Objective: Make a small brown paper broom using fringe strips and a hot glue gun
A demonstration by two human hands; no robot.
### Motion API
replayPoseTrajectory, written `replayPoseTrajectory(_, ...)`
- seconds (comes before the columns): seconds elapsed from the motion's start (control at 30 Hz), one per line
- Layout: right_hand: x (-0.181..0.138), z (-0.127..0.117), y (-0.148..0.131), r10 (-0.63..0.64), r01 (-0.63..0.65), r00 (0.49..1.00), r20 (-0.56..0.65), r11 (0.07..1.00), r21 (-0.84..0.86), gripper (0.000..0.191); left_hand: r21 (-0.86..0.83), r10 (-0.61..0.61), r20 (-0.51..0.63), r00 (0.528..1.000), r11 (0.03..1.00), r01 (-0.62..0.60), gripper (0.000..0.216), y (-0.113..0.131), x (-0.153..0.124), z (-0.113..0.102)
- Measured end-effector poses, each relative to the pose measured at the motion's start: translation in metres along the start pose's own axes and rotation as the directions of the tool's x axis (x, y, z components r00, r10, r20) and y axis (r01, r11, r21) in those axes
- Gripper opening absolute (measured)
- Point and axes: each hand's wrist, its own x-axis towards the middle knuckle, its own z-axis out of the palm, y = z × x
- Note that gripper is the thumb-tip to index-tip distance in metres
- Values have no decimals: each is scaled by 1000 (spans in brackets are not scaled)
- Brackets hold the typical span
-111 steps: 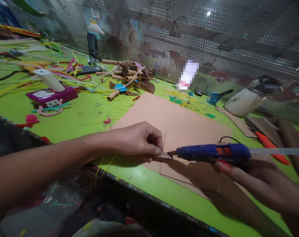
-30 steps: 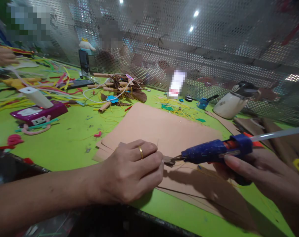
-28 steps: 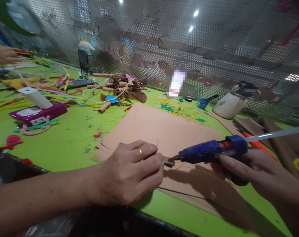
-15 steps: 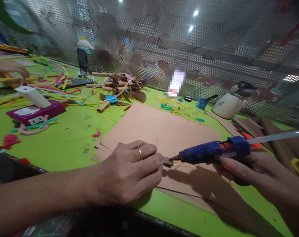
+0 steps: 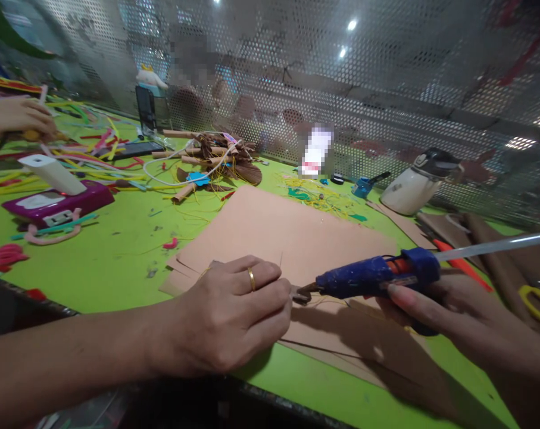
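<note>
The left hand lay curled, back upward, forearm outstretched, while the right hand gripped, thumb pointing leftward.

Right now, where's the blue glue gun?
The blue glue gun is right of centre in the head view, in the right hand above the brown paper, nozzle near the left hand.

This place seems to be a craft workshop. Brown paper lies on a stained green table. Above the paper is a blue glue gun. To its left are many coloured strips and another person's hand. Behind the paper are thread scraps, then a perforated metal panel.
</note>
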Motion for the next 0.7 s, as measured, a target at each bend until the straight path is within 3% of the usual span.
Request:
replayPoseTrajectory(0.2, 0, -6, 7, 45, -47, 998, -35, 996, -73, 47, -7, -6, -21, 1000, 1000, 6, 15, -1, -1, 1)
replayPoseTrajectory(0.53, 1, -4, 3, -55, 54, 998, -12, 997, -60, 41, -37, 0, -7, 1000, 999, -1, 12, 0, 0, 1)
replayPoseTrajectory(0.7, 2, -3, 2, -2, 1, 1000, -19, 997, -77, 44, -33, -3, -34, 999, 999, 2, 12, 0, 0, 2)
